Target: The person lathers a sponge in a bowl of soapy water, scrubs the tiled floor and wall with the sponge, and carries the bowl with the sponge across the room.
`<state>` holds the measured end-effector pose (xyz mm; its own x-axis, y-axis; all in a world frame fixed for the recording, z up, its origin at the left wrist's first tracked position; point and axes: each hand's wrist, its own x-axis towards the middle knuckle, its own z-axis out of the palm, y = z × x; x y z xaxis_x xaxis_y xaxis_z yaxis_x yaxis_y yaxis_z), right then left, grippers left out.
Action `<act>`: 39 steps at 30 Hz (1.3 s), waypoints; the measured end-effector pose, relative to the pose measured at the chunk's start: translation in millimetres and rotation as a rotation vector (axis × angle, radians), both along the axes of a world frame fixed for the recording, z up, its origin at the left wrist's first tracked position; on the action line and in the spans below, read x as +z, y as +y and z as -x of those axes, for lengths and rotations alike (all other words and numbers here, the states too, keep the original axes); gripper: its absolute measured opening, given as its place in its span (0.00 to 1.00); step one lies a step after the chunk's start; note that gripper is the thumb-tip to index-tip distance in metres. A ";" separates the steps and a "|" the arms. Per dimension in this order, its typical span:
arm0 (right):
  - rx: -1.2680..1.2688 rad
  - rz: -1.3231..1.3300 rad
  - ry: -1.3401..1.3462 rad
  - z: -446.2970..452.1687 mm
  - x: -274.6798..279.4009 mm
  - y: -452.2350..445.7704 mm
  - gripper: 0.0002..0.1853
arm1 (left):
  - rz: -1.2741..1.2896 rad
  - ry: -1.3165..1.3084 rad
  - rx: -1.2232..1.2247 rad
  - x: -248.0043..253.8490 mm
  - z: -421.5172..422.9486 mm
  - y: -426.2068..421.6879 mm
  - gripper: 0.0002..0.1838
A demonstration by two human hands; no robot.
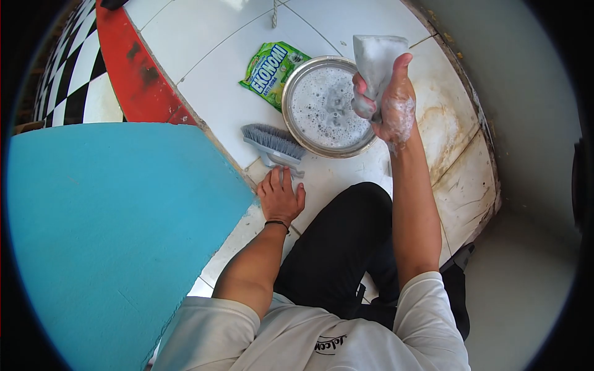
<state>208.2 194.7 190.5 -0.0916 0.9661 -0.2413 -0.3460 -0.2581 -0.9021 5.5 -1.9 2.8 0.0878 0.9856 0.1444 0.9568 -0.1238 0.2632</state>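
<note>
Soapy foam covers my right hand (396,108), which is closed round a wet, greyish-white cloth (378,59) above the right rim of a metal basin. The basin (289,117) holds water with suds and bubbles. My left hand (280,195) has its fingers apart and rests by the handle end of a brush, with nothing seen in its grip. That brush (272,141) has grey bristles and lies on the tiles left of the basin. A green detergent packet (272,71) marked EKONOMI lies against the basin's upper left side.
A blue surface (124,204) fills the left side. Beyond it are a red strip (133,68) and black-and-white checks. Brown stains mark the floor tiles (455,123) on the right, beside a grey wall (526,93). A rope end (275,15) hangs at the top.
</note>
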 end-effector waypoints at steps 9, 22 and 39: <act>-0.113 -0.055 -0.027 14.3 -15.2 2.2 0.38 | -0.016 0.000 0.002 0.1 0.8 0.4 0.32; 0.338 -0.497 -1.763 19.4 -134.6 -16.3 0.46 | -0.037 0.001 -0.003 -2.3 0.5 1.4 0.32; 0.764 -0.299 -1.745 10.7 -182.8 -10.1 0.16 | -0.050 0.038 -0.003 -1.4 1.2 0.4 0.31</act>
<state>197.5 184.5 7.8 -0.3279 0.8653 -0.3792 0.9445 0.3095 -0.1103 4.4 -1.5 1.4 0.0970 0.9770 0.1900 0.9655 -0.1388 0.2205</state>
